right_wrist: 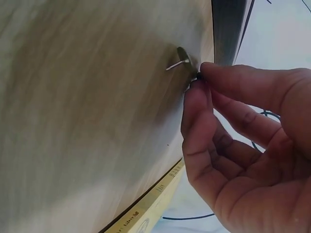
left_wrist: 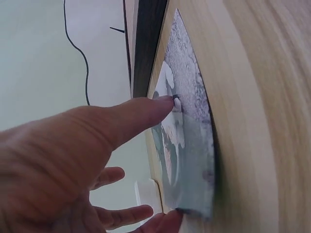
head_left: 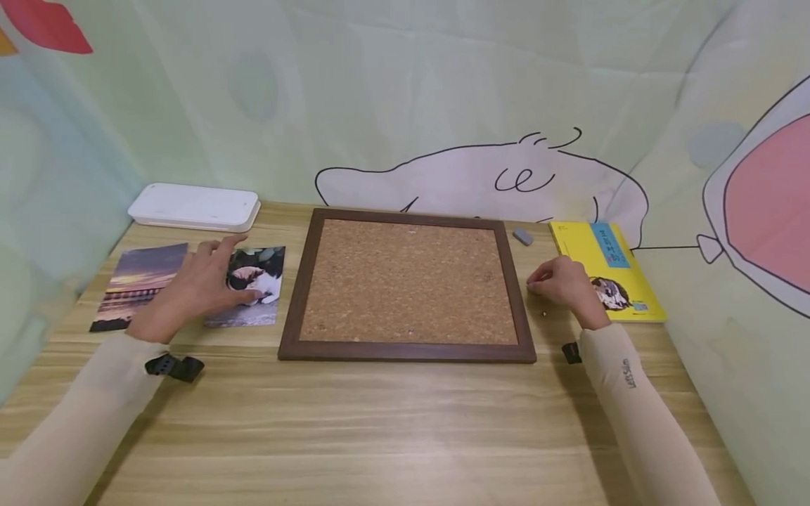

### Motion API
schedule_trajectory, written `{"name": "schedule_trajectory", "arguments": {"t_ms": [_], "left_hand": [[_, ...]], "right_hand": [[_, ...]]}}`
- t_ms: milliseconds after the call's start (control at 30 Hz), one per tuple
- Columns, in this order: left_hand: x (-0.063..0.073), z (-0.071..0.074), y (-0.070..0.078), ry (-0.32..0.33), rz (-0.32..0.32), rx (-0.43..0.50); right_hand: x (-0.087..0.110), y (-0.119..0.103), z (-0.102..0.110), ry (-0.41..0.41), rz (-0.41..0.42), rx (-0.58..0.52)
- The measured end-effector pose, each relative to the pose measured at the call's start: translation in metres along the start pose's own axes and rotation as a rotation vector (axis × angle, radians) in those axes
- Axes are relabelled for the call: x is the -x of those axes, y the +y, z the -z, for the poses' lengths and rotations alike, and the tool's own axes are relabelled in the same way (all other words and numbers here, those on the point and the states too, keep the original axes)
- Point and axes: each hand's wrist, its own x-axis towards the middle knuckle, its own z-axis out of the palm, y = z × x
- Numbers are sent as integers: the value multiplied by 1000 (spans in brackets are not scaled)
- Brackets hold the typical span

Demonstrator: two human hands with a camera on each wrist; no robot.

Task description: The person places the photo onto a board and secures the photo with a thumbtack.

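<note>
My left hand (head_left: pixel 205 284) spreads over two photo prints. Its thumb reaches onto the cat photo (head_left: pixel 268 267), and one fingertip lies at that print's edge in the left wrist view. To its left, the sunset photo (head_left: pixel 136 281) is partly covered by the hand. Across the table, my right hand (head_left: pixel 563 284) pinches with thumb and forefinger low beside the corkboard's right edge. A flat-headed thumbtack (right_wrist: pixel 184 60) shows right at those fingertips, its pin pointing away from them. A small tack-like piece (head_left: pixel 544 314) lies on the wood beneath that hand.
Between the hands lies the brown-framed corkboard (head_left: pixel 411 281). A white case (head_left: pixel 195 207) sits at the back left. A grey eraser-like block (head_left: pixel 523 236) is by the board's upper right corner, and a yellow book (head_left: pixel 572 242) lies right of it.
</note>
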Motion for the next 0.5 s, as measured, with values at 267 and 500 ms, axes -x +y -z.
{"name": "schedule_trajectory", "arguments": {"t_ms": [267,500], "left_hand": [[1,-1,-1,17,28,34],[2,0,-7,27,39,66]], "right_hand": [[-3,-3,3,-27,-36,4],[-2,-5,4,-47,-56,-41]]}}
